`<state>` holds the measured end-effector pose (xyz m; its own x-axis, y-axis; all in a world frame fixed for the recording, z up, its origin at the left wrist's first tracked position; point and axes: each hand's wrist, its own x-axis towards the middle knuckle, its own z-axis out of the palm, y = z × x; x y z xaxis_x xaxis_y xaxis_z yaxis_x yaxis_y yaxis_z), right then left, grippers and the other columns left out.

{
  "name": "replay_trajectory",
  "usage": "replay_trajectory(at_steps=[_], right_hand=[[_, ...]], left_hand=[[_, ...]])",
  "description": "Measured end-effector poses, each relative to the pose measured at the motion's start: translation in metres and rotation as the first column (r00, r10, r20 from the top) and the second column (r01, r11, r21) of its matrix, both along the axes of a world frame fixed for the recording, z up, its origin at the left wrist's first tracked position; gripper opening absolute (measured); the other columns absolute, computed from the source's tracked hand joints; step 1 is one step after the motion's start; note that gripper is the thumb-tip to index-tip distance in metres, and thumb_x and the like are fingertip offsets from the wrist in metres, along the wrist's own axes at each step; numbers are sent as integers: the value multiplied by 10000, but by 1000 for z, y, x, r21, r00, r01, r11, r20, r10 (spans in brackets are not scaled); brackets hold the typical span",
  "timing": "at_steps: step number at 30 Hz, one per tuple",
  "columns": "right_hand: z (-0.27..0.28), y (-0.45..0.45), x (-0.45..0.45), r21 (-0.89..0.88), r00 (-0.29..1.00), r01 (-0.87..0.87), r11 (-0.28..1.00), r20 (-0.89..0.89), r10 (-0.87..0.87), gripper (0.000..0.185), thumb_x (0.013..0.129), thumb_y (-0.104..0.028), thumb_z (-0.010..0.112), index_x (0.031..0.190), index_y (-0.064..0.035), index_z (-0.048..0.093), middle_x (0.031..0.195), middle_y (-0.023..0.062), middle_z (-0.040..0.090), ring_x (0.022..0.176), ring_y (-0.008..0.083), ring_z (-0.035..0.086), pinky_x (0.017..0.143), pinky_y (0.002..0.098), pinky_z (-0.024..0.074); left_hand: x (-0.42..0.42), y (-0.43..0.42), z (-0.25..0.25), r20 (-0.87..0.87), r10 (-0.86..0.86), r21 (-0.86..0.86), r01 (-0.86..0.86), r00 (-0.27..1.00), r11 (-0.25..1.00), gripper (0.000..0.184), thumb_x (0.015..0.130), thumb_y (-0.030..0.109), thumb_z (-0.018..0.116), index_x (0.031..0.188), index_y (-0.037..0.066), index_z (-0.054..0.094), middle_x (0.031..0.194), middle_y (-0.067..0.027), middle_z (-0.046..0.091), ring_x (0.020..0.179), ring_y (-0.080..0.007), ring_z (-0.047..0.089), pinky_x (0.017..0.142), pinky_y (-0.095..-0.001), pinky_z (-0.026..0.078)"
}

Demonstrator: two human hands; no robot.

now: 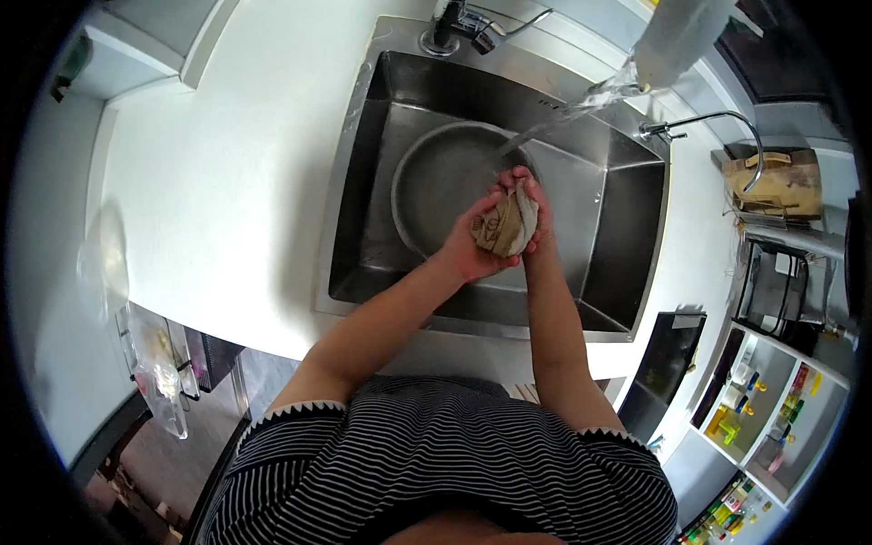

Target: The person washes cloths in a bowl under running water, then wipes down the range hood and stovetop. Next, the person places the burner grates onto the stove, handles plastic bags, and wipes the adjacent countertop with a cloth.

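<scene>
Over the sink, my left hand (476, 247) and my right hand (540, 211) are cupped around a bunched beige and brown cloth (507, 224). The fingers of both hands curl round its sides, and printed marks show on its surface. Under the cloth and to its left, a round metal basin (397, 202) rests in the steel sink (627, 232). A stream of water (554, 123) comes down from the upper right and reaches the fingertips at the top of the cloth.
A faucet (442, 34) stands behind the sink, and a thin curved tap (745, 123) is at its right. White counter (218, 200) extends to the left. A wooden board (790, 182), a wire rack (772, 282) and shelves with bottles (745, 391) are on the right.
</scene>
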<state>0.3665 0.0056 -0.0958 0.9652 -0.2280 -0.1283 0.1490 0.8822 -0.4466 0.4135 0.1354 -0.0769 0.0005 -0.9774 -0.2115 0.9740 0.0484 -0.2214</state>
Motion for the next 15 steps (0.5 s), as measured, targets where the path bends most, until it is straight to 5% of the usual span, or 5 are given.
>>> replay_trajectory(at_steps=[4,7,10,13,15], right_hand=[[19,-13,12,-175,939,-43,984,-343,-20,171,814,-137,601,942,-58,522,770,38,522,692,168,520,626,299,459],[-4,-21,22,-255,880,-99,962,-473,-35,167,810,-119,594,936,-29,530,750,51,547,646,158,531,585,287,443],[-23,-10,27,-385,764,-110,916,-622,-169,121,806,-96,571,896,-21,543,726,52,553,614,155,526,564,280,435],[-62,-8,27,-656,586,-238,716,-685,-433,102,789,-74,554,867,-7,553,711,44,551,615,142,523,551,260,426],[-113,-16,26,-773,504,-343,534,-631,-590,109,790,-75,538,868,-2,560,724,50,564,627,149,538,554,270,430]], left_hand=[[11,-12,-14,255,-162,2,168,953,986,321,823,299,566,1063,87,551,943,-91,591,779,-256,580,534,-339,466],[15,-19,-15,506,-368,447,128,780,885,295,787,192,614,1027,36,544,881,-105,586,763,-237,578,561,-335,458],[10,-24,-11,686,-575,667,-68,446,742,285,760,236,597,945,18,587,824,-109,619,676,-261,609,533,-375,464],[7,-28,-70,764,-586,546,-213,-270,810,312,736,258,611,896,-10,620,860,-171,636,733,-311,620,608,-401,481],[6,-32,-70,666,-609,548,-270,-431,791,330,724,282,619,849,-23,633,866,-194,634,764,-333,619,651,-404,481]])
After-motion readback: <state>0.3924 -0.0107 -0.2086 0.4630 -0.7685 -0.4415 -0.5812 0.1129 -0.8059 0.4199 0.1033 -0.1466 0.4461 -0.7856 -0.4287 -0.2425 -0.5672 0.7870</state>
